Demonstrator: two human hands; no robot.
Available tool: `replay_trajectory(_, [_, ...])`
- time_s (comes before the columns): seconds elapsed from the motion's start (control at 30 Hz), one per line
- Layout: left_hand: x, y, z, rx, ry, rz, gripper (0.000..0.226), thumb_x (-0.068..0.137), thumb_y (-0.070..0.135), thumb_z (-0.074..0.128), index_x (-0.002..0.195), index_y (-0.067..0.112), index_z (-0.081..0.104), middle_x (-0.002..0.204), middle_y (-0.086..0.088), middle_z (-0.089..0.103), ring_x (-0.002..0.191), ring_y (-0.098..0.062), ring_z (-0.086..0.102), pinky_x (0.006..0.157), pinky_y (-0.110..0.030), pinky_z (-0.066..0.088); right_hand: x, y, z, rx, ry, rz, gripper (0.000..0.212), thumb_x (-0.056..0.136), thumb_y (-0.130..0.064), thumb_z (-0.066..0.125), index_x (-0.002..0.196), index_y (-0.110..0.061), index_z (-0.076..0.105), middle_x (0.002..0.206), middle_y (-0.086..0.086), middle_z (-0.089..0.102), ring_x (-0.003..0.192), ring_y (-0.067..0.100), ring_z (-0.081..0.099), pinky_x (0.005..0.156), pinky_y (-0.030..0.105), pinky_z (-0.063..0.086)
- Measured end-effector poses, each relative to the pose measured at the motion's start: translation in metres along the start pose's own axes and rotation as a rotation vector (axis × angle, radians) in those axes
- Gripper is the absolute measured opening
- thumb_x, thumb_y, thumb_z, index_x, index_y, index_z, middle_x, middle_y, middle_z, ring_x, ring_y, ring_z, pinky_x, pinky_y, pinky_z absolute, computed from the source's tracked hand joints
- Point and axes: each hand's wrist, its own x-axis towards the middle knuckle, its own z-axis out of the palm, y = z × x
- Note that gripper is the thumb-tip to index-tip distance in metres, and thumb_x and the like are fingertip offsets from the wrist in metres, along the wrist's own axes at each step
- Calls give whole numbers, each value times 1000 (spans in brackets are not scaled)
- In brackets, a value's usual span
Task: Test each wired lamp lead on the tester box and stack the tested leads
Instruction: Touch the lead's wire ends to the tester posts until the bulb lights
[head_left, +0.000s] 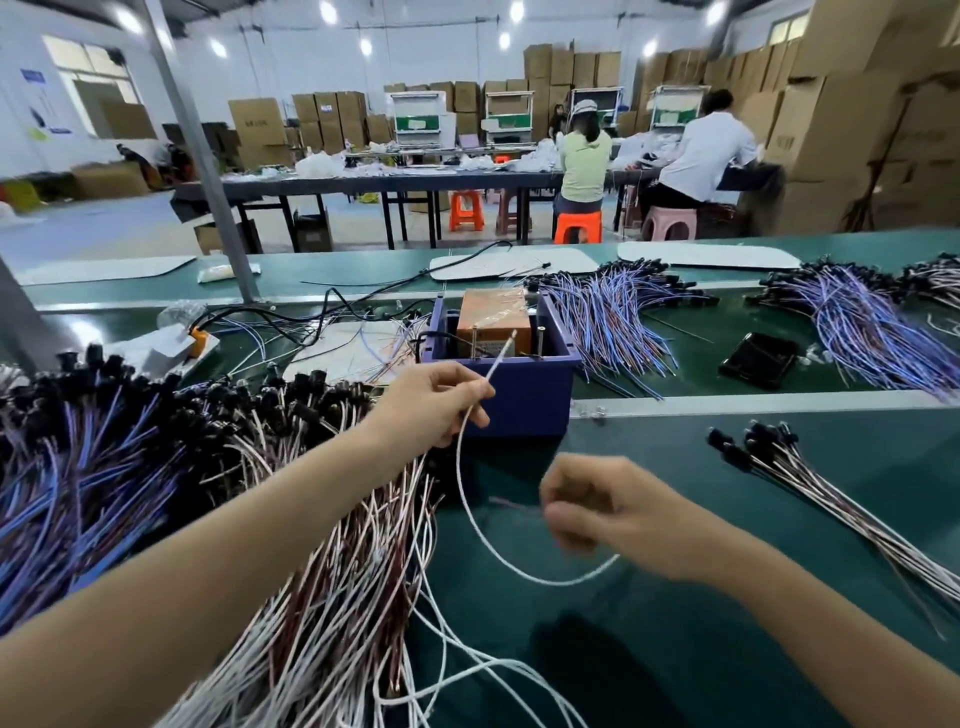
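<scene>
My left hand (434, 400) pinches a white lead (465, 499) near its bare tip, which points up toward the blue tester box (519, 395) just behind. An orange unit and two metal posts sit inside the box. The lead loops down and right to my right hand (608, 512), whose curled fingers hold its other part along with a thin dark red wire; the hand is blurred. A big heap of leads (218, 467) with black lamp sockets lies under my left arm. A small fanned stack of leads (810, 488) lies at the right.
Purple-wired bundles (618, 322) lie beyond the box and at the far right (878, 322). A black phone (757, 359) rests on the green bench (675, 623). Cables and a white pad sit left of the box. Two people work at a far table among cardboard cartons.
</scene>
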Motion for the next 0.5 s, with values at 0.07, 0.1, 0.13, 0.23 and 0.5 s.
replay_trajectory(0.07, [10,-9,12,101,77,24,14,94,14,57,84,16,67,59,2,65,44,-7,42,46,-20,35,8,-8,-13,143,106,-30,15,86,2,59,80,-11,54,58,1,59,51,13,47,50,19,41])
replay_trajectory(0.1, [15,-14,17,155,122,41,15,93,14,57,82,17,67,57,2,64,43,-4,45,49,-22,36,13,-9,-19,220,206,-50,13,81,1,58,79,-10,54,55,3,56,48,12,42,46,17,37])
replay_trajectory(0.13, [18,-19,22,192,167,62,15,92,15,58,80,18,67,55,3,63,43,-1,48,52,-22,37,19,-7,-22,293,335,-73,13,77,2,54,76,-11,54,53,7,52,45,11,38,43,16,33])
replay_trajectory(0.23, [24,-34,30,218,291,147,18,90,17,60,72,18,63,47,5,60,44,0,53,59,-22,42,42,7,-18,351,781,-114,32,78,14,46,68,-16,53,51,6,43,43,8,32,41,15,27])
replay_trajectory(0.5, [35,-59,24,199,475,275,27,91,19,60,65,20,53,45,3,58,43,-3,53,57,-13,41,104,27,2,182,1387,-92,27,83,-4,47,78,-29,54,66,-8,55,55,3,49,54,16,43])
